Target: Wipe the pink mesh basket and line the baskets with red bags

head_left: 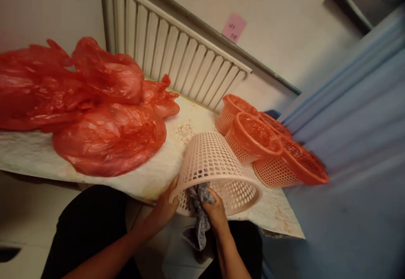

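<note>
A pale pink perforated wastebasket (210,154) lies tipped on its side at the table's front edge, its mouth facing me. My left hand (167,205) grips the rim at the left, thumb inside and fingers around the outer wall. At the mouth, my right hand (216,207) is closed on a grey speckled cloth (201,224). The upper part of the cloth is just inside the basket, against its inner left side, and the rest hangs down below the rim.
Several wastebaskets with red liners, one of them in front (247,144), stand to the right beside a blue curtain (354,144). Full red plastic bags (110,139) cover the table's left part. A white radiator (177,51) runs behind the cloth-covered table (284,215).
</note>
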The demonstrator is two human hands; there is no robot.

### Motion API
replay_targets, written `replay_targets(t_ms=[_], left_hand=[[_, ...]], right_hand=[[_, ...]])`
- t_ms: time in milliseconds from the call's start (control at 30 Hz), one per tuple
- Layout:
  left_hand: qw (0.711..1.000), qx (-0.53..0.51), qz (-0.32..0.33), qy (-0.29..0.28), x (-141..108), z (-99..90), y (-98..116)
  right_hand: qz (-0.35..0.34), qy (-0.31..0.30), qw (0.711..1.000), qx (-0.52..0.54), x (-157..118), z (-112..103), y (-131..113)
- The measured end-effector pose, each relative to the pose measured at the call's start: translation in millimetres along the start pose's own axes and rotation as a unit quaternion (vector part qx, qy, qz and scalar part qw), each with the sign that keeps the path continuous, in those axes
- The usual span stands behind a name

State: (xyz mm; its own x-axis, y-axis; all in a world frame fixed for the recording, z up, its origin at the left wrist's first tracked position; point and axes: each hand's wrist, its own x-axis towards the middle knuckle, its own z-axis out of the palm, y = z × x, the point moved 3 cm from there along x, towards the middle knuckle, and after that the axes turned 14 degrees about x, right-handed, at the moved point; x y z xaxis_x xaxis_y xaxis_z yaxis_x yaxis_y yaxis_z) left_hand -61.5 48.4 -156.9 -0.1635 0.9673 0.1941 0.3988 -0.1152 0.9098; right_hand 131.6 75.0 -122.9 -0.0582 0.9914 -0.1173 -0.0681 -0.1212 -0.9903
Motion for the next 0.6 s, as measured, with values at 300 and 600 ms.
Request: replay_targets(t_ms=[300, 600], left_hand=[[0.998, 0.024, -0.037, 0.034, 9, -5.2, 22], [0.996, 0.056, -0.04, 0.051, 14, -12.1, 34]], right_hand=[[-0.03, 0.003, 0.986, 0.162, -47, -57, -69], [-0.176, 0.141, 0.953, 0.202, -55, -91, -132]])
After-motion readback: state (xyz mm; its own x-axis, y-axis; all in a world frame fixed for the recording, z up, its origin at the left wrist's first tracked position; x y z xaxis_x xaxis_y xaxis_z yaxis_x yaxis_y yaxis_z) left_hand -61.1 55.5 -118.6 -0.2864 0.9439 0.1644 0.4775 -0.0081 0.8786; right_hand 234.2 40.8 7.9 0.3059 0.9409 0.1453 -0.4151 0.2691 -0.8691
